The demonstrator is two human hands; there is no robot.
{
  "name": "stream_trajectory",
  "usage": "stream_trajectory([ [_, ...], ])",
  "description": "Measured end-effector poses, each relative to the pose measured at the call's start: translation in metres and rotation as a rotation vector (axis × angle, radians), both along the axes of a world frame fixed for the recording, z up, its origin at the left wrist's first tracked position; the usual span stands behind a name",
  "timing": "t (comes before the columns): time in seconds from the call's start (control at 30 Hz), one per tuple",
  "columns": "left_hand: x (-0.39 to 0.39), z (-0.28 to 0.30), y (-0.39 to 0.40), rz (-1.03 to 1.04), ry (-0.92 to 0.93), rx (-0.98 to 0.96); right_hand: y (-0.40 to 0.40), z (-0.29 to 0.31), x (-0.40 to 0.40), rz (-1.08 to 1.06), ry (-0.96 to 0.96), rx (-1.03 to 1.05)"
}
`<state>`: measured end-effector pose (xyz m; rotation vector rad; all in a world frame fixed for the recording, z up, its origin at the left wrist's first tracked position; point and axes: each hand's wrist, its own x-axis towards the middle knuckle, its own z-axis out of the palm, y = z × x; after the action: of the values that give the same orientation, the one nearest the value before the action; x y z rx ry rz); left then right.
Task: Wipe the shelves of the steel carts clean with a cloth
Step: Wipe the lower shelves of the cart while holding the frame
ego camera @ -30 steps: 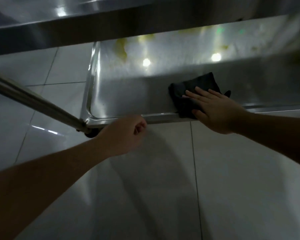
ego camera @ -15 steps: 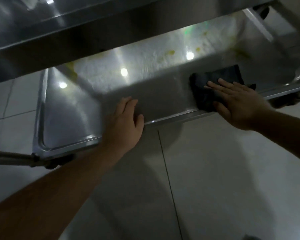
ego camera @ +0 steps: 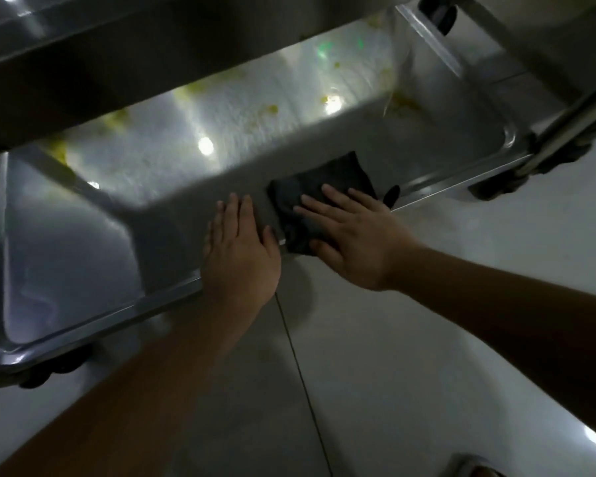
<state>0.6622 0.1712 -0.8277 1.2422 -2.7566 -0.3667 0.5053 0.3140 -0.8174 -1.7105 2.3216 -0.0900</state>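
Observation:
The steel cart's bottom shelf (ego camera: 66, 256) lies below me, its far half streaked with yellow smears (ego camera: 265, 111). A folded dark cloth (ego camera: 324, 184) sits on the shelf's near rim. My right hand (ego camera: 351, 235) presses flat on the cloth with straight, spread fingers. My left hand (ego camera: 238, 249) rests flat on the shelf rim just left of the cloth, fingers straight and together. The cloth's near part is hidden under my right palm.
An upper steel shelf (ego camera: 117, 46) overhangs the far side. Cart posts rise at the right (ego camera: 572, 122) and a caster (ego camera: 496, 185) sits below the right corner. Pale floor tiles (ego camera: 427, 339) spread in front of the cart.
My left hand went from a loose fist off the cart to lying flat on the shelf rim, close beside the cloth. The right hand stays pressed on the cloth. The view has shifted right.

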Motion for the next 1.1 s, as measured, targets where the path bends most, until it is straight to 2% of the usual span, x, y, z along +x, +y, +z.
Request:
stream_trajectory([
  [0.1,0.000,-0.001,0.002,0.003,-0.006,-0.007,0.017,0.004,-0.030,0.005,0.016,0.003],
  [0.17,-0.001,-0.001,0.001,0.004,-0.018,-0.006,0.033,0.008,-0.060,-0.063,0.036,0.019],
  [0.37,0.001,0.001,0.002,-0.017,-0.034,-0.035,0.089,0.016,-0.169,-0.588,0.029,0.039],
  [0.5,0.001,0.001,0.004,-0.010,-0.011,-0.064,0.057,0.007,-0.157,-0.745,0.044,0.044],
  [0.63,-0.001,0.002,0.005,0.008,-0.005,-0.069,0.016,0.010,-0.095,-0.508,-0.010,0.055],
  [0.77,-0.001,0.003,0.004,-0.001,-0.004,-0.073,-0.002,0.017,-0.025,-0.056,-0.047,0.051],
  [0.83,0.001,0.003,0.003,-0.006,-0.005,-0.069,0.005,0.023,-0.025,0.108,-0.090,0.073],
  [0.9,0.001,0.003,0.002,-0.002,-0.006,-0.059,0.019,0.028,-0.044,0.128,-0.083,0.083],
  [0.97,0.000,0.003,0.002,0.002,-0.006,-0.048,0.036,0.028,-0.076,-0.026,-0.068,0.050],
  [1.1,0.002,0.000,0.002,-0.007,0.010,-0.077,0.059,0.028,-0.160,-0.524,-0.056,0.065],
])
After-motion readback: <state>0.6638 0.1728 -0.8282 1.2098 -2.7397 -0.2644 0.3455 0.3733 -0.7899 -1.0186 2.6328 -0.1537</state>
